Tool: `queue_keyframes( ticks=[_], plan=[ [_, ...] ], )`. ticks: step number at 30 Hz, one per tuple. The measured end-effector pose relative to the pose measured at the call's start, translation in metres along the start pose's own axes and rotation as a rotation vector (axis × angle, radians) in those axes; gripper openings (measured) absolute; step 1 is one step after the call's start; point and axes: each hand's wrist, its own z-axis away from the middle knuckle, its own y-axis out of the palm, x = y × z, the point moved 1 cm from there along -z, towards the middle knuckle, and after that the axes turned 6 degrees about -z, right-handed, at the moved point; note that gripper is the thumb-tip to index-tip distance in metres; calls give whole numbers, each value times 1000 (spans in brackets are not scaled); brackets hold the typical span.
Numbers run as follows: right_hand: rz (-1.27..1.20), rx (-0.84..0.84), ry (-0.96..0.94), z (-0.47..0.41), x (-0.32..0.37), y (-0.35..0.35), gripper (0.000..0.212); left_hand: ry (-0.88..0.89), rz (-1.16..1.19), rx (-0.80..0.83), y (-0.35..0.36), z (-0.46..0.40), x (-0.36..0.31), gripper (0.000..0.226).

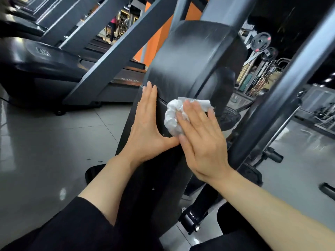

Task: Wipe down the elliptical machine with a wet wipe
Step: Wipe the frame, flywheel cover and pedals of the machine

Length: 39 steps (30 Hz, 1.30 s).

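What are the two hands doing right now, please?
Left hand: open, fingers straight, flat against the black machine panel.
Right hand: open, fingers straight, pressing the white wipe onto the panel.

You had one view only, from the wide-angle camera on your head. It looked forward and down along your forearms, close to the black panel of the elliptical machine, which filled the middle of the frame. The wide lens bent the edges, taking in the tiled floor at left and weight racks far off at right.
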Motion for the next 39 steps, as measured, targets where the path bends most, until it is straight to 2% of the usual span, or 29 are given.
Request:
queue_keyframes(
  ticks=[3,6,11,14,17,21,25,27,30,32,35,39],
  plan=[
    [-33,-115,110,-31,-7,-1,44,86,-82,-22,5,0,-11,115],
    [-20,-234,169,-31,0,8,34,116,-119,-13,9,2,-18,114],
    [-73,-216,211,16,3,9,36,154,-91,3,10,8,-25,110],
    [-73,-321,350,-19,-9,-1,35,182,-125,0,12,10,-30,104],
    [-115,-386,417,-43,-15,-3,36,165,-158,-73,18,11,-31,93],
    [-197,-376,423,-9,5,7,37,118,-126,-173,25,8,-32,73],
    [-207,-368,376,-32,-7,0,41,95,-200,-293,28,2,-36,69],
    [-234,-386,448,-52,-26,-5,43,91,-234,-329,32,0,-37,69],
    [-294,-437,641,-60,-43,-5,34,75,-260,-372,36,-3,-41,68],
    [-282,-419,624,-60,-39,-4,34,80,-281,-401,36,-8,-45,66],
    [-286,-368,502,-69,-41,-9,40,98,-294,-432,36,-16,-49,65],
    [-355,-435,679,-82,-57,-7,55,105,-304,-470,39,-20,-51,64]
  ],
)
